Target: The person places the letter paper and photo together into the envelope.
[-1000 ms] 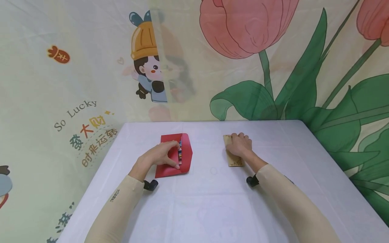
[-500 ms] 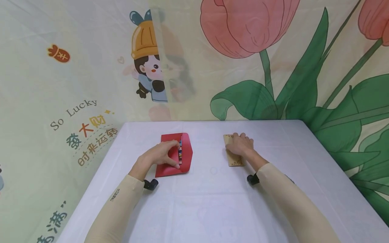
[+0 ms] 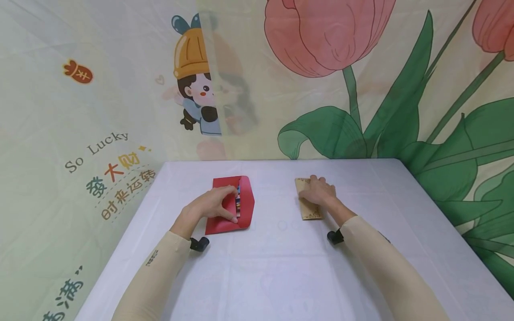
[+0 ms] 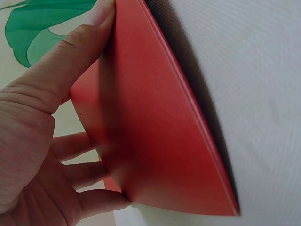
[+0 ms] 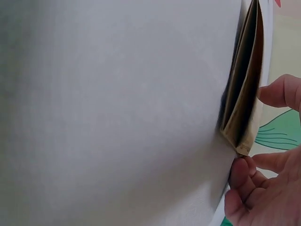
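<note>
On the white table a red envelope (image 3: 218,223) lies flat with its flap to the right. A narrow, colourfully printed strip (image 3: 238,201) shows at its mouth. My left hand (image 3: 210,203) grips the envelope beside the mouth, thumb and fingers apart; in the left wrist view the red panel (image 4: 146,113) bulges between them. Farther right, my right hand (image 3: 319,191) holds a tan paper envelope (image 3: 311,213) with dark printed trim. Its open end (image 5: 242,94) shows a dark gap between layers in the right wrist view, where the thumb and fingers touch its edges.
White cloth covers the table (image 3: 265,276). Behind its far edge hangs a printed curtain (image 3: 249,89) with tulips and a cartoon figure. Black wrist cameras (image 3: 199,244) sit below both hands.
My right hand shifts slightly to the right over the tan envelope. My left hand and the red envelope stay in place. The curtain at the left moves a little.
</note>
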Demonstrator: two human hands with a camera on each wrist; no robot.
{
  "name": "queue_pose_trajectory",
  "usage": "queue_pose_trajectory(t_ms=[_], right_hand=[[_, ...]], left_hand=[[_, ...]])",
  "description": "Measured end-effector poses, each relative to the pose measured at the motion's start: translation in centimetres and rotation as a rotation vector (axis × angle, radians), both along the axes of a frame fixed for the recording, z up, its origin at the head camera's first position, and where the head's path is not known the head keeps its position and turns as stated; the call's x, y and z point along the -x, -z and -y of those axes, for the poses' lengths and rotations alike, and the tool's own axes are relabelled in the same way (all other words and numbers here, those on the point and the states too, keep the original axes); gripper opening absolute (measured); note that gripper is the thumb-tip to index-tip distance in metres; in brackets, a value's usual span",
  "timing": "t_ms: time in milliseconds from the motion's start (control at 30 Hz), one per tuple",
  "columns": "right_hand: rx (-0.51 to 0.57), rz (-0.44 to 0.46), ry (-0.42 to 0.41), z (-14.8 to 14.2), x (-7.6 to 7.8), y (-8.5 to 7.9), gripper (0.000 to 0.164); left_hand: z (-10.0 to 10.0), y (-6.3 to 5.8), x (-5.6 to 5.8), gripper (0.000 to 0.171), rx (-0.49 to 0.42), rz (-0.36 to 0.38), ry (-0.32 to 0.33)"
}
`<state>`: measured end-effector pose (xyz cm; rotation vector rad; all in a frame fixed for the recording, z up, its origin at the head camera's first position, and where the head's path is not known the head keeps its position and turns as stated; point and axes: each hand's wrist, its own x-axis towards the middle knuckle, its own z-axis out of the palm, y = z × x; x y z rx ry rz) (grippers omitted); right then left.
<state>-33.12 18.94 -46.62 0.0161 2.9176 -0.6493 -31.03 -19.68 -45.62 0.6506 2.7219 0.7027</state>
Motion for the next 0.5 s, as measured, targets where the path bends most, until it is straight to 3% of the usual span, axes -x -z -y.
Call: queue_pose_trajectory(t_ms=[200,500], right_hand=[[0.101,0.004,0.017,-0.05,0.04,-0.22,0.082],[0.113,-0.018,0.028,-0.25,-0.02,-0.48,0.082]], left_hand=[[-0.07,-0.08,-0.06,0.079,-0.002,-0.002,-0.002],[-0.04,-0.12,-0.13,0.079,-0.001,-0.007,0.0]])
